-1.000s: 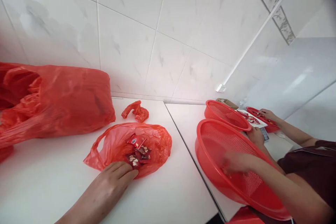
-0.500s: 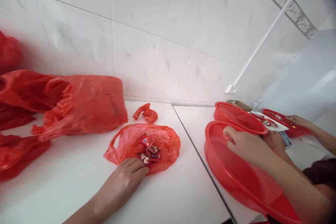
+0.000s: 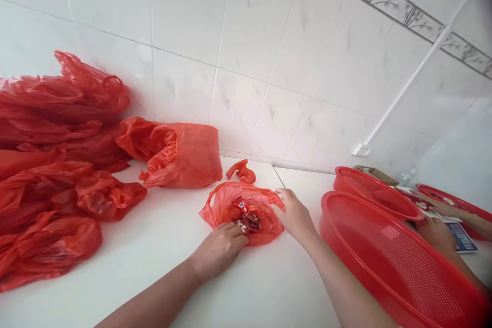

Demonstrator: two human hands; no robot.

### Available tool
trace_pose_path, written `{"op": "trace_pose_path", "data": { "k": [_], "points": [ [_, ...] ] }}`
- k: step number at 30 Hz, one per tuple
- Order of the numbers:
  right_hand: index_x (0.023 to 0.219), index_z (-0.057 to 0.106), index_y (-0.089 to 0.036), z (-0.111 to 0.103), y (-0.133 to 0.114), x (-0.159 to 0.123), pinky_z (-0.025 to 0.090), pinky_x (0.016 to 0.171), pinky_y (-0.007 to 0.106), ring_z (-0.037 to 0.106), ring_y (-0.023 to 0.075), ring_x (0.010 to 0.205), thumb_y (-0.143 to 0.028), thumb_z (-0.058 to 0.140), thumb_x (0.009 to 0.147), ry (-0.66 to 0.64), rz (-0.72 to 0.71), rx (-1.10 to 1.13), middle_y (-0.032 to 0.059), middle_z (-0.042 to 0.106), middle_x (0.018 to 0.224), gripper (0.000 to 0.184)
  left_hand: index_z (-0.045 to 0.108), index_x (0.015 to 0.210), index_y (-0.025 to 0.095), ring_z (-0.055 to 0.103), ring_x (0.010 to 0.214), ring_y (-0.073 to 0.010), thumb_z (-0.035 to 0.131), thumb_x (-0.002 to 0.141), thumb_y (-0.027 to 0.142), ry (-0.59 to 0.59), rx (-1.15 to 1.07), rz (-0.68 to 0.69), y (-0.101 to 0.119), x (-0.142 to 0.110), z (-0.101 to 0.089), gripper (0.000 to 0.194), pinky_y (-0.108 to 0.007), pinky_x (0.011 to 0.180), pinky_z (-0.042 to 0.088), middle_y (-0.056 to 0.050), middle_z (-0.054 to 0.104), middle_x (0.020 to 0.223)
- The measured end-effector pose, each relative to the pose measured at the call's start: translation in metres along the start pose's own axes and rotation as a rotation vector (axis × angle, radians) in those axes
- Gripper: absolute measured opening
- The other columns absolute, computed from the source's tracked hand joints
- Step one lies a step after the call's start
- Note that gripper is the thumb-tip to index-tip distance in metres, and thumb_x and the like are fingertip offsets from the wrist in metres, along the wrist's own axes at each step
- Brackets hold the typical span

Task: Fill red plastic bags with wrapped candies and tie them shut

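A thin red plastic bag [image 3: 271, 236] lies opened out on the white table, with several small red and dark wrapped packets [image 3: 249, 218] inside it. My left hand [image 3: 223, 248] is closed at the near left rim of the bag, fingertips curled over the plastic beside the packets. At the right rim is my right hand [image 3: 298, 218], thumb and forefinger apart, its fingertips near or touching the film. A crumpled scrap of red plastic [image 3: 242, 171] lies just behind the bag.
A full red bag [image 3: 196, 156] stands against the tiled wall, with heaped red bags [image 3: 49, 164] to its left. On the right are a large red mesh basket [image 3: 334, 236] and another red basket [image 3: 340, 177]. Another person's hands [image 3: 438, 233] work beyond them.
My right hand has moved left from the large red basket to the bag's right rim. My left hand stays at the near rim. The view has swung left, showing more red bags.
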State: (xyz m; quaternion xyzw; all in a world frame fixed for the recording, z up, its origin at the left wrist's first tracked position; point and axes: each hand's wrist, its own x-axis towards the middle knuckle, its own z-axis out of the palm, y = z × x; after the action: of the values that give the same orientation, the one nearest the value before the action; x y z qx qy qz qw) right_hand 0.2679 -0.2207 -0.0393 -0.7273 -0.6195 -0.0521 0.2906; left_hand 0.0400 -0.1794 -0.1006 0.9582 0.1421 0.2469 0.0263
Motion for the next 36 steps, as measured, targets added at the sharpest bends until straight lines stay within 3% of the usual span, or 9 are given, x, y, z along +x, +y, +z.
{"op": "trace_pose_path", "data": {
  "k": [3,6,9,12,16,22,29,33,36],
  "points": [
    [0.117,0.049,-0.022,0.015,0.031,-0.021,0.045,0.073,0.030,0.061,0.0207,0.092,-0.046,0.052,0.078,0.195,0.337,0.242,0.0083,0.056,0.121,0.045,0.057,0.103,0.021,0.056,0.087,-0.0183,0.038,0.082,0.003,0.095,-0.010,-0.003,0.000,-0.003,-0.001,0.034,-0.033,0.079,0.048,-0.004,0.061,0.097],
    [0.111,0.050,-0.018,0.032,0.052,-0.038,0.047,0.057,0.031,0.063,0.0192,0.066,-0.053,0.048,0.078,0.217,0.624,0.474,0.0097,0.064,0.100,0.049,0.047,0.124,0.023,0.046,0.118,-0.0254,0.045,0.083,0.009,0.373,0.062,-0.127,-0.004,-0.005,0.000,0.043,-0.045,0.098,0.040,-0.010,0.050,0.127],
    [0.103,0.051,-0.015,0.048,0.058,-0.049,0.044,0.047,0.029,0.061,0.0185,0.053,-0.050,0.035,0.083,0.202,0.674,0.547,0.0088,0.067,0.081,0.043,0.037,0.134,0.022,0.031,0.133,-0.0305,0.052,0.084,0.021,0.629,0.107,-0.361,-0.015,-0.004,0.002,0.051,-0.052,0.106,0.030,-0.015,0.034,0.142],
    [0.100,0.054,-0.017,0.056,0.054,-0.054,0.046,0.051,0.029,0.061,0.0176,0.055,-0.048,0.035,0.084,0.229,0.638,0.532,0.0076,0.068,0.082,0.039,0.033,0.136,0.019,0.026,0.136,-0.0324,0.057,0.082,0.032,0.727,-0.017,-0.640,-0.034,-0.002,0.004,0.060,-0.053,0.107,0.027,-0.017,0.029,0.145],
    [0.097,0.060,-0.021,0.058,0.048,-0.053,0.046,0.058,0.030,0.060,0.0173,0.057,-0.049,0.041,0.083,0.210,0.538,0.474,0.0055,0.069,0.087,0.036,0.035,0.133,0.014,0.047,0.121,-0.0297,0.054,0.081,0.043,0.625,-0.374,-0.914,-0.058,-0.004,0.008,0.063,-0.046,0.098,0.040,-0.018,0.049,0.128],
    [0.107,0.061,-0.022,0.065,0.045,-0.034,0.044,0.065,0.031,0.062,0.0221,0.073,-0.052,0.042,0.082,0.170,0.431,0.401,0.0055,0.068,0.083,0.043,0.039,0.129,0.021,0.062,0.095,-0.0227,0.053,0.080,0.042,0.466,-0.449,-0.935,-0.063,-0.004,0.009,0.054,-0.035,0.084,0.046,-0.008,0.063,0.107],
    [0.112,0.060,-0.025,0.078,0.043,-0.022,0.040,0.059,0.028,0.059,0.0189,0.064,-0.048,0.048,0.080,0.073,0.364,0.362,-0.0015,0.062,0.069,0.041,0.043,0.124,0.025,0.062,0.078,-0.0205,0.053,0.079,0.040,0.370,-0.400,-0.968,-0.056,0.000,0.007,0.048,-0.032,0.079,0.042,-0.001,0.066,0.083],
    [0.126,0.051,-0.022,0.081,0.048,-0.021,0.043,0.063,0.028,0.062,0.0185,0.071,-0.041,0.050,0.078,0.071,0.367,0.374,0.0012,0.066,0.083,0.052,0.044,0.123,0.024,0.063,0.078,-0.0205,0.052,0.079,0.038,0.344,-0.372,-0.974,-0.053,0.002,0.004,0.047,-0.031,0.077,0.042,-0.001,0.066,0.082],
    [0.138,0.038,-0.024,0.082,0.051,-0.020,0.045,0.070,0.029,0.063,0.0195,0.084,-0.038,0.052,0.077,0.103,0.378,0.397,0.0056,0.064,0.111,0.065,0.043,0.123,0.024,0.063,0.079,-0.0209,0.051,0.079,0.039,0.326,-0.357,-0.966,-0.053,0.003,0.003,0.047,-0.031,0.077,0.042,-0.002,0.066,0.084]
  ]
}}
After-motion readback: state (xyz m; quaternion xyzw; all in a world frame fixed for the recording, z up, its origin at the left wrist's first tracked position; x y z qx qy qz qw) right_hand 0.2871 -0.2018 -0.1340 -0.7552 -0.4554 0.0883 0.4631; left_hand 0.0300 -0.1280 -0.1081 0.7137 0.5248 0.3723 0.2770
